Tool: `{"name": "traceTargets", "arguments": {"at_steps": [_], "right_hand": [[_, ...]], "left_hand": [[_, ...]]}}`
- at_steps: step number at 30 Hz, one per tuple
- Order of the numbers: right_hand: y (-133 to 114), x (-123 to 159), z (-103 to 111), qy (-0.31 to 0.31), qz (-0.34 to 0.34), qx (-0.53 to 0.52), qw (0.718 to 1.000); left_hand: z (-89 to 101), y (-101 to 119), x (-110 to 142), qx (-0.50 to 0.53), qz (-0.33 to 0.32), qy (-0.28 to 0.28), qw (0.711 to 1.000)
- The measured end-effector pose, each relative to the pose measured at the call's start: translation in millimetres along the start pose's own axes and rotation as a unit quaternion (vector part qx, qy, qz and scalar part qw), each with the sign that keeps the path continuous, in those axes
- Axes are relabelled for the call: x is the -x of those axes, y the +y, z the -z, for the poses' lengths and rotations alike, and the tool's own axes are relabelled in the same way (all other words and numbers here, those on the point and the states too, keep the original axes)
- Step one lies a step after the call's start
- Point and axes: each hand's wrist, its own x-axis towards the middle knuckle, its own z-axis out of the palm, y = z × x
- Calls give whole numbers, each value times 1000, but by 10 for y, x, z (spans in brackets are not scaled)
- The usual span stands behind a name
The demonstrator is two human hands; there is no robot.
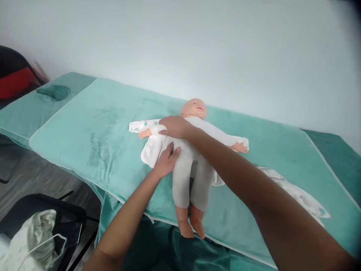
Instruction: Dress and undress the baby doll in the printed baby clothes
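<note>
A baby doll (pixel 194 165) in a white body suit lies on its back on a teal towel (pixel 93 143), head toward the wall. Under it is a white printed garment (pixel 146 154), spread open. My right hand (pixel 175 126) reaches across the doll and presses on its arm and shoulder near the garment's sleeve (pixel 141 125), fingers curled over the cloth. My left hand (pixel 167 160) lies flat against the doll's side, fingers together, touching the garment's flap.
The towel covers a table with a darker teal sheet (pixel 335 158). Another white printed cloth (pixel 299 195) lies by my right forearm. A folded teal cloth (pixel 53 92) sits far left. A black chair (pixel 42 218) with pale fabric stands at lower left.
</note>
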Motion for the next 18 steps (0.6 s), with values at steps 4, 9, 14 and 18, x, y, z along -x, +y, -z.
{"name": "traceTargets", "arguments": {"at_steps": [4, 9, 14, 18], "right_hand": [[-114, -15, -34, -12, -8, 57, 998], [3, 220, -12, 114, -64, -29, 991], [70, 384, -1, 188, -104, -79, 973], [65, 408, -5, 185, -86, -78, 976]], "left_hand": [[3, -27, 17, -36, -31, 35, 998], [181, -13, -189, -201, -135, 56, 969], [459, 59, -759, -346, -139, 131, 919], [683, 29, -1033, -239, -75, 173, 953]]}}
